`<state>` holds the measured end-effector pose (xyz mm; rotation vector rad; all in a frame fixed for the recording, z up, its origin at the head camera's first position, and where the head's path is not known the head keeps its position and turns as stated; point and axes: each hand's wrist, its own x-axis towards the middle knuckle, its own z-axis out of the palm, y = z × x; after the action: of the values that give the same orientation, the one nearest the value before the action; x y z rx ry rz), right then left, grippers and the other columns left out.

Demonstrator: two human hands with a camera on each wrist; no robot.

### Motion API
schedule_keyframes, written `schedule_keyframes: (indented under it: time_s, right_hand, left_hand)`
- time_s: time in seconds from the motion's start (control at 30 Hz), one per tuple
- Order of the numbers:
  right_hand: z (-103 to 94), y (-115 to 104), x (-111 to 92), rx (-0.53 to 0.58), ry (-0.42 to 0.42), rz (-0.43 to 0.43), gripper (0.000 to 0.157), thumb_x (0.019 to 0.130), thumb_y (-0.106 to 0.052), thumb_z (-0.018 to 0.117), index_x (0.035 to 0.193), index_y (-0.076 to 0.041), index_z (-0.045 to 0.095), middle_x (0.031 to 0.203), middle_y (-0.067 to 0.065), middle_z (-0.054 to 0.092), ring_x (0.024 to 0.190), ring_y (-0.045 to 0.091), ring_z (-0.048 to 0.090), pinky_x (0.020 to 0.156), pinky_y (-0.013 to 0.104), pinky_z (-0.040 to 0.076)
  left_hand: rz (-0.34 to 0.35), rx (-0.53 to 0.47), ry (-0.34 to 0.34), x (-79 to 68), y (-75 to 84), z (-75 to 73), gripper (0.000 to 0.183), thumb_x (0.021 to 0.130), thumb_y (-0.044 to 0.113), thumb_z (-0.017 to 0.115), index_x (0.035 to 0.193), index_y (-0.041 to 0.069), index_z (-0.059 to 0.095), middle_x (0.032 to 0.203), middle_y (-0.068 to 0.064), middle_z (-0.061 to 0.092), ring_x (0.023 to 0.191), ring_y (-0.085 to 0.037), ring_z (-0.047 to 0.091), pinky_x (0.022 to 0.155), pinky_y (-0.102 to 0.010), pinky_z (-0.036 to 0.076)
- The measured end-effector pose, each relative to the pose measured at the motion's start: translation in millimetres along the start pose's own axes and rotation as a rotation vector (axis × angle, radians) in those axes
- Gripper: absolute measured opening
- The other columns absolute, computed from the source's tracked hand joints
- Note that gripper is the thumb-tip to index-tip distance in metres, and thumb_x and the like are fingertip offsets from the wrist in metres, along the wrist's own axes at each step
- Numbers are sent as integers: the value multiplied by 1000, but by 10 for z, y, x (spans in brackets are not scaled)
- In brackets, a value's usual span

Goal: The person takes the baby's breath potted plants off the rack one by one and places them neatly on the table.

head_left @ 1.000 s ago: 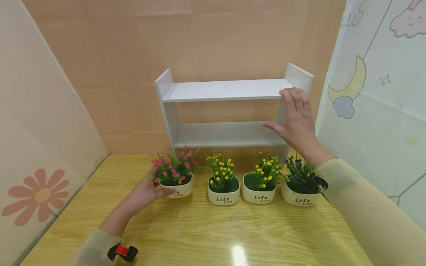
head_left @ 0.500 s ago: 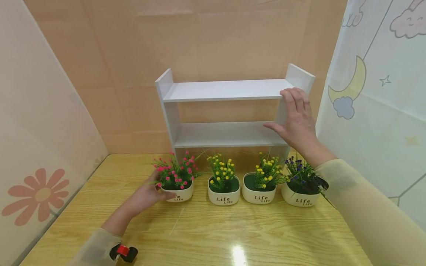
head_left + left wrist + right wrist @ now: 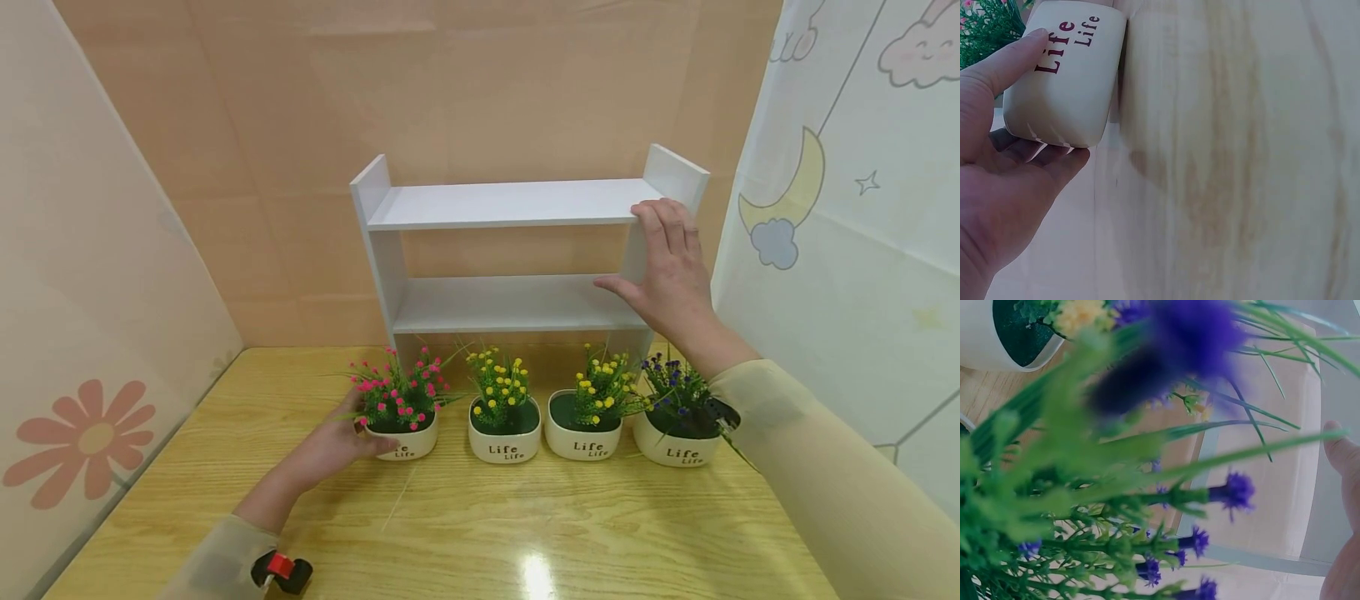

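Observation:
My left hand (image 3: 330, 442) grips a cream flowerpot (image 3: 424, 440) of pink artificial flowers by its left end. The left wrist view shows the thumb across the "Life" lettering on the pot's front (image 3: 1069, 94), with the other fingers at its end and underside. My right hand (image 3: 671, 275) rests against the right end of a white two-tier shelf (image 3: 517, 206), fingertips on the top board's front edge and thumb spread toward the lower board (image 3: 502, 304). In the right wrist view, blurred purple flowers (image 3: 1232, 490) cover much of the scene, with the thumb (image 3: 1341, 453) at the right edge.
Two pots of yellow flowers, a left one (image 3: 504, 446) and a right one (image 3: 583, 442), stand before the shelf. A purple-flowered pot (image 3: 675, 448) stands under my right forearm. Printed cloth walls enclose the wooden table (image 3: 465, 525) on the sides and back.
The pink-flowered pot, held in my left hand, has shifted slightly toward me and right, and settled lower. My right hand has stayed on the shelf.

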<state>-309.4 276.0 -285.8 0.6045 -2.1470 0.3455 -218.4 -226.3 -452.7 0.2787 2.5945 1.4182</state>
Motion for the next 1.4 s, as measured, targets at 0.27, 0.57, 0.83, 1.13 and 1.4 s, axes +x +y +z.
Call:
schedule_keyframes:
  time_s: [0.27,0.57,0.83,1.13,1.4]
  right_hand:
    - [-4,14,7,-8,3,-11,111,79,-31,103,161,-1,34,163,24,32,158,42,21,134,48,13]
    - [-25,30,4,-16,-13,-17,113,79,-29,104,161,-1,33,163,25,32,158,43,21,135,48,12]
    - [-20,36,13,-12,-15,-23,112,79,-28,104,162,-1,33,162,25,32,158,43,21,134,47,13]
    - [-24,20,21,-6,-31,-12,111,81,-29,103,162,-1,33,164,24,32,161,41,19,135,47,12]
    - [-115,-29,-16,21,-58,32,106,87,-26,98,166,1,32,173,23,30,168,38,10,136,51,9]
  left_hand:
    - [-32,21,4,15,-19,12,138,90,48,93,174,-1,-5,177,-34,15,161,-57,18,125,-72,28]
    - [-28,80,13,25,-43,38,137,91,50,92,173,-2,-4,172,-38,27,156,-57,32,123,-71,33]
    - [-10,53,-1,25,-64,19,134,93,49,89,174,-2,-5,176,-33,21,160,-55,25,126,-70,27]
    - [-11,56,0,-20,-49,13,131,95,51,88,175,2,-4,173,-33,30,158,-53,32,125,-68,33]
    - [75,10,22,-74,27,-122,114,100,41,85,175,3,8,171,-30,30,156,-56,34,125,-64,34]
